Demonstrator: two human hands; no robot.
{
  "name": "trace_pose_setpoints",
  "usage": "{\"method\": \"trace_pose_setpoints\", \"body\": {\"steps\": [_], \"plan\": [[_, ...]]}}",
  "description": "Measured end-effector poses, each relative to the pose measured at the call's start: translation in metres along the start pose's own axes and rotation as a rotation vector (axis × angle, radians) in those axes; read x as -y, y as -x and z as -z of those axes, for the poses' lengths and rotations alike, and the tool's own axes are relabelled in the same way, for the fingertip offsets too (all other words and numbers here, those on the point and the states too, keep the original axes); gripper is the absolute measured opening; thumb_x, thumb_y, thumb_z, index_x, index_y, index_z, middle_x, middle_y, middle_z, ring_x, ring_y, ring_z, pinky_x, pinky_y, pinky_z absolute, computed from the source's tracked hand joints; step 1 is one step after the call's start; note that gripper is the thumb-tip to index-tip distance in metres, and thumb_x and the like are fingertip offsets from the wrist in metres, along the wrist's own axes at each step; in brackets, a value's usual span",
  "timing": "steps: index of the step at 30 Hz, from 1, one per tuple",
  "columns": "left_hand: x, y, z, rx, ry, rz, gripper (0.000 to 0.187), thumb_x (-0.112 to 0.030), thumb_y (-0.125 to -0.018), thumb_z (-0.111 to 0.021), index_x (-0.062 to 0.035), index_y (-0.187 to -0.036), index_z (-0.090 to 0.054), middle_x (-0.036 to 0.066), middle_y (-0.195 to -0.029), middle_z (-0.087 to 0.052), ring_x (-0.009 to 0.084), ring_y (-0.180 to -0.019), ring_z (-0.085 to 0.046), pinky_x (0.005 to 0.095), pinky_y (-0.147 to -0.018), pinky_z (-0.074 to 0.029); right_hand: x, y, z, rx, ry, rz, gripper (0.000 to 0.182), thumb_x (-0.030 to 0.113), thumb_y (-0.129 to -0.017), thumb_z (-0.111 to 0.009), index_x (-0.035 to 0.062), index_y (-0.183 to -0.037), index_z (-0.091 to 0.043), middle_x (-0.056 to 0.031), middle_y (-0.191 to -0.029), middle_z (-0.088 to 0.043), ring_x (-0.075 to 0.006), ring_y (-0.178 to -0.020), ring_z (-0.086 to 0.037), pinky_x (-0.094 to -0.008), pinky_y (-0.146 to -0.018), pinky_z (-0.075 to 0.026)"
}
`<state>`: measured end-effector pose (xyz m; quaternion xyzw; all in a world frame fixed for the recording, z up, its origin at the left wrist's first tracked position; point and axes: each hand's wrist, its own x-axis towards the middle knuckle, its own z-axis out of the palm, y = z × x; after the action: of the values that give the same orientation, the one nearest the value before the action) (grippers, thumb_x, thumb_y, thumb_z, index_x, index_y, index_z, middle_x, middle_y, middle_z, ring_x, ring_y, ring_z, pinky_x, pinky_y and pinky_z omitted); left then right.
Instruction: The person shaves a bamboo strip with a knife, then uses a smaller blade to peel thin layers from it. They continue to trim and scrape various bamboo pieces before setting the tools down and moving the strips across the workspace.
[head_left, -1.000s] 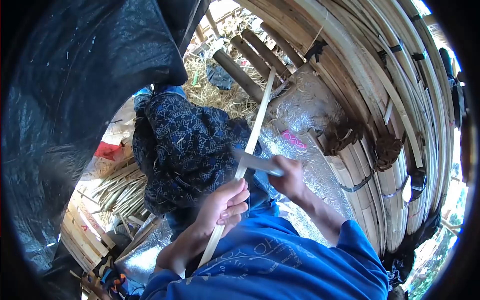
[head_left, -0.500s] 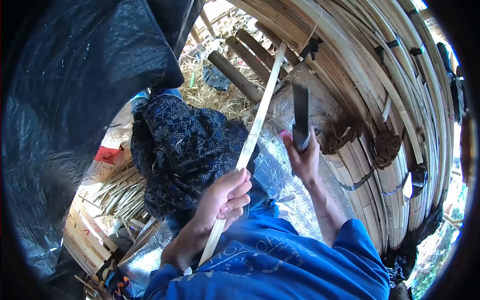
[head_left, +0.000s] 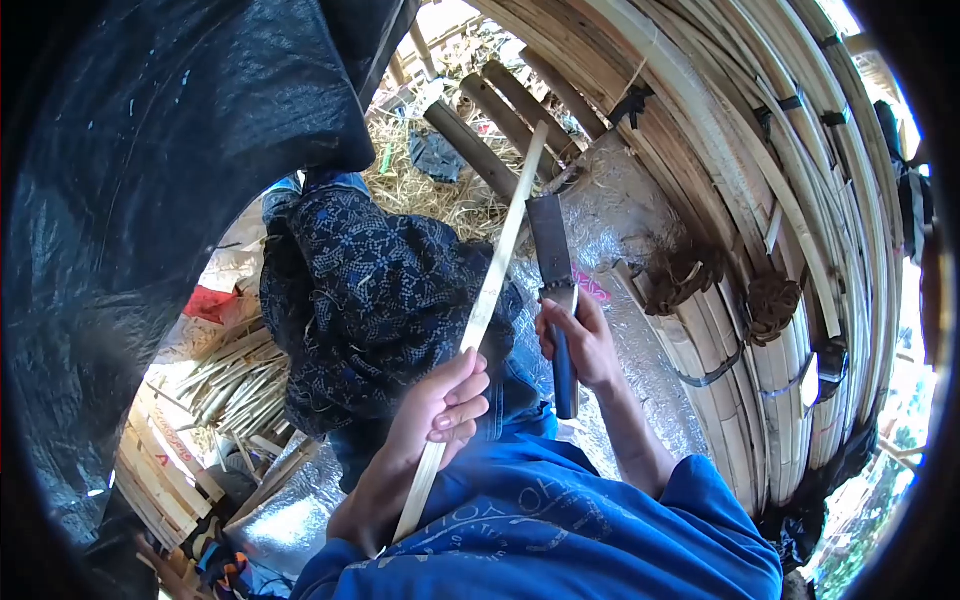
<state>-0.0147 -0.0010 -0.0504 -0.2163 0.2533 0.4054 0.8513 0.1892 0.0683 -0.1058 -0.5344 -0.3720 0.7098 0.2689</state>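
Note:
My left hand point(head_left: 446, 405) is closed around a long pale bamboo strip point(head_left: 497, 265). The strip slants from my lap up toward the dark posts, its lower end reaching my blue shirt. In my right hand point(head_left: 585, 345) is a machete point(head_left: 551, 240) with a broad, dark, square-ended blade. Its long dark handle point(head_left: 566, 375) extends below my fingers toward my lap. The blade points up and slightly left, its tip close beside the strip. A dark blue patterned cloth point(head_left: 380, 290) covers my legs under the strip.
Tall bundles of bamboo strips point(head_left: 720, 130) line the right side, some tied with black bands. Dark round posts point(head_left: 520, 115) lie ahead over shavings point(head_left: 400, 190). Black plastic sheeting point(head_left: 170, 200) hangs at left. A pile of thin sticks point(head_left: 235, 390) lies below it. Silvery sheet point(head_left: 640, 400) covers the ground.
My right hand has turned the machete and moved it left and down, bringing the blade close to the strip. The strip has slid down slightly, its top end now lower.

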Motion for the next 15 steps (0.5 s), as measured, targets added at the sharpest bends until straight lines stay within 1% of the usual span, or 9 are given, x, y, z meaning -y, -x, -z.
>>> {"method": "trace_pose_setpoints", "body": {"steps": [2, 3, 4, 7, 10, 11, 12, 14, 15], "plan": [[-0.001, 0.005, 0.005, -0.007, 0.005, -0.043, 0.022, -0.023, -0.100, -0.034, -0.0047, -0.095, -0.045, -0.005, -0.059, -0.031, -0.0001, -0.037, -0.026, 0.0120, -0.028, -0.023, 0.007, 0.005, -0.009, -0.031, -0.013, -0.053, 0.026, 0.028, -0.094, -0.051, 0.0037, -0.101, -0.048, -0.0033, -0.068, -0.054, -0.0097, -0.050, -0.052, -0.0242, -0.046, -0.044], [-0.001, 0.006, 0.009, 0.002, 0.000, -0.048, 0.021, -0.023, -0.100, -0.035, -0.0053, -0.094, -0.044, -0.005, -0.059, -0.030, -0.0002, -0.037, -0.026, 0.0121, -0.028, -0.022, 0.009, 0.005, -0.014, -0.048, 0.047, -0.042, 0.029, 0.032, -0.095, -0.049, 0.0041, -0.104, -0.045, -0.0022, -0.065, -0.051, -0.0091, -0.048, -0.050, -0.0230, -0.045, -0.042], [-0.001, 0.007, 0.009, 0.003, 0.003, -0.055, 0.021, -0.023, -0.100, -0.035, -0.0053, -0.094, -0.044, -0.005, -0.059, -0.030, -0.0002, -0.037, -0.026, 0.0121, -0.028, -0.022, 0.008, 0.002, -0.016, -0.041, 0.051, -0.041, 0.029, 0.032, -0.095, -0.049, 0.0041, -0.104, -0.045, -0.0022, -0.065, -0.051, -0.0091, -0.048, -0.050, -0.0230, -0.045, -0.042], [0.004, 0.003, 0.011, 0.011, -0.060, -0.020, 0.021, -0.024, -0.100, -0.036, -0.0066, -0.093, -0.045, -0.006, -0.060, -0.030, -0.0009, -0.038, -0.024, 0.0118, -0.029, -0.021, 0.002, -0.005, -0.022, -0.049, 0.169, 0.048, 0.030, 0.033, -0.096, -0.048, 0.0039, -0.103, -0.047, -0.0016, -0.062, -0.051, -0.0085, -0.048, -0.049, -0.0224, -0.045, -0.040], [0.007, 0.003, 0.013, -0.015, -0.071, -0.023, 0.021, -0.025, -0.100, -0.037, -0.0068, -0.092, -0.045, -0.006, -0.060, -0.030, -0.0009, -0.038, -0.024, 0.0118, -0.029, -0.021, 0.005, -0.013, -0.022, -0.140, 0.443, 0.107, 0.035, 0.037, -0.093, -0.051, 0.0023, -0.099, -0.054, -0.0011, -0.060, -0.053, -0.0096, -0.054, -0.054, -0.0266, -0.050, -0.042], [0.007, 0.003, 0.014, -0.008, -0.078, -0.016, 0.021, -0.025, -0.100, -0.038, -0.0068, -0.092, -0.045, -0.006, -0.060, -0.030, -0.0009, -0.038, -0.024, 0.0118, -0.029, -0.021, 0.000, -0.016, -0.014, -0.128, 0.508, 0.107, 0.040, 0.038, -0.092, -0.053, 0.0034, -0.111, -0.056, -0.0019, -0.061, -0.054, -0.0112, -0.057, -0.056, -0.0277, -0.054, -0.044], [0.006, 0.002, 0.014, -0.004, -0.077, -0.015, 0.021, -0.025, -0.100, -0.038, -0.0068, -0.092, -0.045, -0.006, -0.060, -0.030, -0.0009, -0.038, -0.024, 0.0118, -0.029, -0.021, -0.001, -0.017, -0.012, -0.131, 0.512, 0.107, 0.040, 0.038, -0.092, -0.053, 0.0034, -0.111, -0.056, -0.0019, -0.061, -0.054, -0.0112, -0.057, -0.056, -0.0277, -0.054, -0.044], [0.005, 0.000, 0.012, -0.022, -0.076, -0.021, 0.021, -0.025, -0.100, -0.038, -0.0066, -0.091, -0.045, -0.006, -0.060, -0.029, -0.0009, -0.038, -0.024, 0.0117, -0.028, -0.021, -0.001, -0.017, -0.009, -0.127, 0.469, 0.076, 0.046, 0.038, -0.092, -0.053, 0.0089, -0.127, -0.050, -0.0028, -0.062, -0.055, -0.0124, -0.060, -0.058, -0.0279, -0.056, -0.047], [0.004, 0.000, 0.011, -0.020, -0.071, -0.020, 0.021, -0.025, -0.100, -0.038, -0.0066, -0.091, -0.045, -0.006, -0.060, -0.029, -0.0009, -0.038, -0.024, 0.0117, -0.028, -0.021, 0.004, -0.016, -0.008, -0.058, 0.458, 0.047, 0.056, 0.039, -0.092, -0.053, 0.0143, -0.139, -0.037, -0.0064, -0.072, -0.058, -0.0145, -0.065, -0.061, -0.0290, -0.057, -0.050]]}}
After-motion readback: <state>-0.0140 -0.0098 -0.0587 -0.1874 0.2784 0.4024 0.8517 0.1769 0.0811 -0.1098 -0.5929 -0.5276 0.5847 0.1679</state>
